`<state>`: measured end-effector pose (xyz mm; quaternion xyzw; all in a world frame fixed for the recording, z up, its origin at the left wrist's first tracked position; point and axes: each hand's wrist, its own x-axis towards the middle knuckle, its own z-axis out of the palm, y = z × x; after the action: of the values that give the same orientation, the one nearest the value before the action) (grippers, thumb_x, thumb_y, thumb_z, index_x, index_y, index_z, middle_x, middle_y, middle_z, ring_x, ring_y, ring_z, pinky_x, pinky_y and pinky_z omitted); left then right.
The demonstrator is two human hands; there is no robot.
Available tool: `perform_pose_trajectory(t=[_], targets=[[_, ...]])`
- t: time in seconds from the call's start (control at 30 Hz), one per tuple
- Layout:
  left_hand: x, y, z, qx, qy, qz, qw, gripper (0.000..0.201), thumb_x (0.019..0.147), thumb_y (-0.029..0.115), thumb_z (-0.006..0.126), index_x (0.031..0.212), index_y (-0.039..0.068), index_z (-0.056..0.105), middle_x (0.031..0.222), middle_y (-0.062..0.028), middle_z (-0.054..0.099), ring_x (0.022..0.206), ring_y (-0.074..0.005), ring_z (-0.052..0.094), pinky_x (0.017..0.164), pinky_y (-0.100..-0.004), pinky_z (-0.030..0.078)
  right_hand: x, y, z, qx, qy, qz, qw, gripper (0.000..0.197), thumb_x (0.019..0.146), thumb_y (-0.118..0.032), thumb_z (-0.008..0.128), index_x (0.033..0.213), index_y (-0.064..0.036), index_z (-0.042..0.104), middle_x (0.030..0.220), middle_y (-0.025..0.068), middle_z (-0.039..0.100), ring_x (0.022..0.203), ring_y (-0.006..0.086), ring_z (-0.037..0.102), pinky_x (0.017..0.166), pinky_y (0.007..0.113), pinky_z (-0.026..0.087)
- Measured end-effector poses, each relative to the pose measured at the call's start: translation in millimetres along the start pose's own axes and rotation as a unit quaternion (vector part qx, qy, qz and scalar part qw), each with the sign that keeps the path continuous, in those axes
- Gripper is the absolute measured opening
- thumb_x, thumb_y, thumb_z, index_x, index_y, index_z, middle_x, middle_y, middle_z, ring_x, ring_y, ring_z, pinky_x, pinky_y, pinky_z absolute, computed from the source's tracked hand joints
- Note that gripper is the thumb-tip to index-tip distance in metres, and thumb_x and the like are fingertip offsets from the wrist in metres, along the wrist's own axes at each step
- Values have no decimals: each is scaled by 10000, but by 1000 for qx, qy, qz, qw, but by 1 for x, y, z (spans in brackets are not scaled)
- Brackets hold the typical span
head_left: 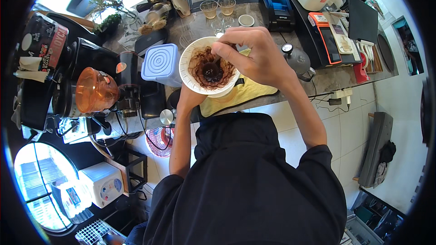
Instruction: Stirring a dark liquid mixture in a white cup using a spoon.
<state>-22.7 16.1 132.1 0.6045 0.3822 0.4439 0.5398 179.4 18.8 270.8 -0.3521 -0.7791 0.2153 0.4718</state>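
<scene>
A white coffee dripper [184,68] lined with a paper filter is held up in front of me, above the counter's edge. Wet dark coffee grounds [211,71] lie at its bottom and streak the filter's sides. My left hand [191,98] supports the dripper from below, its fingers mostly hidden behind it. Over the dripper's upper right rim, my right hand [252,54] is closed in a pinch, fingertips just inside the opening. Something thin seems to run down from them toward the grounds, too unclear to name. A yellow cloth [259,91] lies on the counter behind the dripper.
A lidded container [160,63] stands left of the dripper, beside a coffee grinder with an orange hopper [93,90]. Glasses [209,9] and a small white cup [246,20] are farther back. A grey gooseneck kettle [297,60] and a blue-black printer [277,11] stand at the right.
</scene>
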Motion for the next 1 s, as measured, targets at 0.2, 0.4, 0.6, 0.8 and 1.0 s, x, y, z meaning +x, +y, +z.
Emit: perform_pose_trajectory(t=[0.2, 0.4, 0.6, 0.8, 1.0], targets=[[-2, 0, -4, 61, 0, 5, 998, 691, 721, 85, 832, 1321, -3, 500, 1272, -121, 613, 1158, -220, 591, 1019, -353, 469, 0, 2, -2, -52, -21, -18, 998, 167, 874, -123, 680, 851, 42, 695, 718, 142, 657, 651, 238, 599, 631, 333, 469], [-2, 3, -2, 49, 5, 12, 999, 703, 716, 81, 836, 1326, -4, 497, 1274, -125, 613, 1163, -221, 590, 1020, -350, 469, 0, 3, 2, 4, -18, -17, 1000, 202, 877, -149, 664, 815, 44, 668, 720, 162, 645, 650, 327, 613, 628, 385, 478], [0, 7, 1, 23, 3, 8, 1000, 699, 718, 82, 834, 1326, -2, 499, 1275, -129, 613, 1168, -224, 589, 1022, -355, 468, -1, 3, 1, 52, -18, 17, 998, 208, 873, -155, 670, 795, 37, 661, 709, 163, 632, 654, 329, 611, 628, 390, 474], [-1, -1, -2, 78, 4, 7, 997, 679, 731, 100, 827, 1320, -7, 506, 1272, -135, 616, 1162, -226, 592, 1012, -351, 469, -2, 6, 5, -19, 23, -5, 1000, 204, 873, -152, 667, 801, 39, 661, 696, 160, 619, 642, 304, 602, 618, 381, 463], [-6, -1, -3, 105, 21, 21, 994, 684, 721, 124, 835, 1310, -12, 515, 1270, -142, 617, 1159, -233, 593, 1017, -353, 460, -7, 2, -4, 50, 32, 123, 991, 203, 890, -173, 664, 873, 26, 703, 706, 123, 658, 605, 147, 529, 586, 296, 429]])
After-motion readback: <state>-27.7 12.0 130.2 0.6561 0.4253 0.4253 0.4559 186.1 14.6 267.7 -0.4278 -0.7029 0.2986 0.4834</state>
